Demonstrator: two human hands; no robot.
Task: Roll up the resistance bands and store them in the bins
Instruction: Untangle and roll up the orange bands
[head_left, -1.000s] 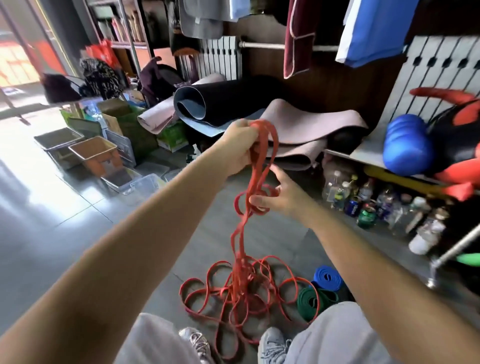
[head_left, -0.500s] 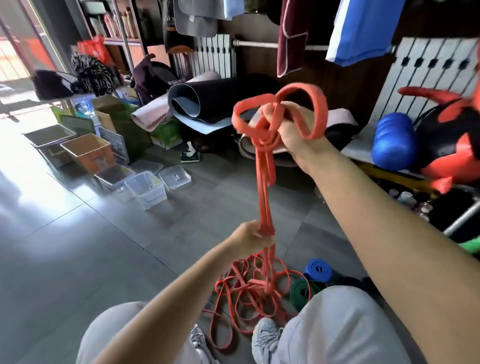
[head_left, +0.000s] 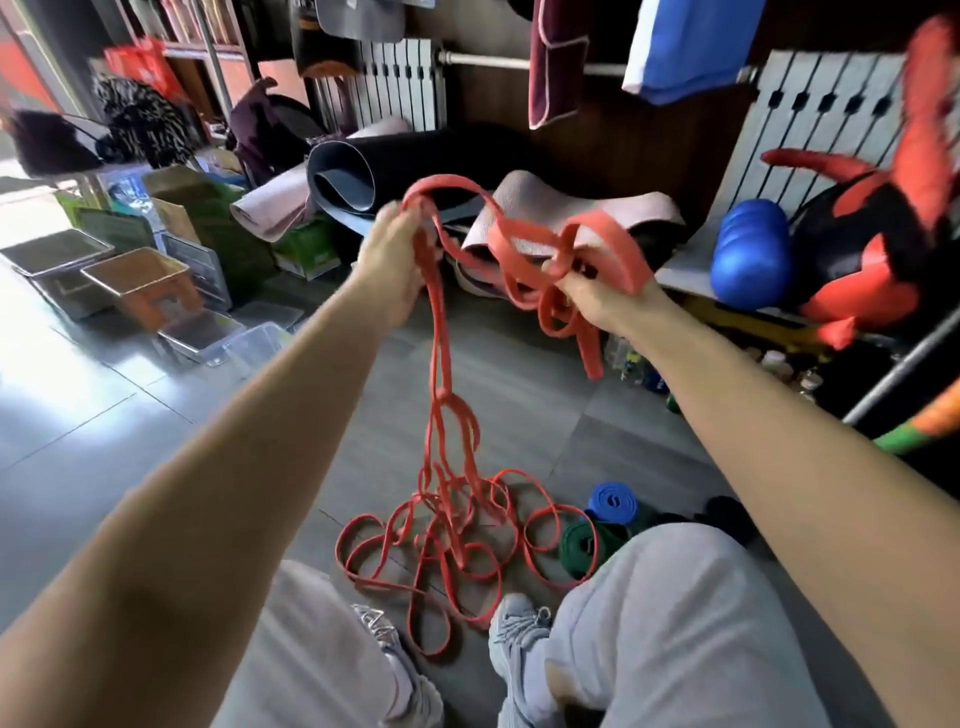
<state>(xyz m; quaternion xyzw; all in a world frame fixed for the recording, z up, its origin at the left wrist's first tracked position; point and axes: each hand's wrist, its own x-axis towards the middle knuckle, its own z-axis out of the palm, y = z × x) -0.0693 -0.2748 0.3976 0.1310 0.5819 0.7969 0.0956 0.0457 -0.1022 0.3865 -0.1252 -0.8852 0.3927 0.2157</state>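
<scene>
The left grip (head_left: 395, 260) has risen beside the right grip (head_left: 597, 306); both clench the red band (head_left: 589, 356), another length gathered, most still tangled below

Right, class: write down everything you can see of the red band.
The red band is a long, flat, rubbery-looking strip, tangled. The left hand grips its upper loops, the right hand pinches a bunch with one end dangling. Strands hang from the left hand to a loose pile of loops on the grey floor.
</scene>
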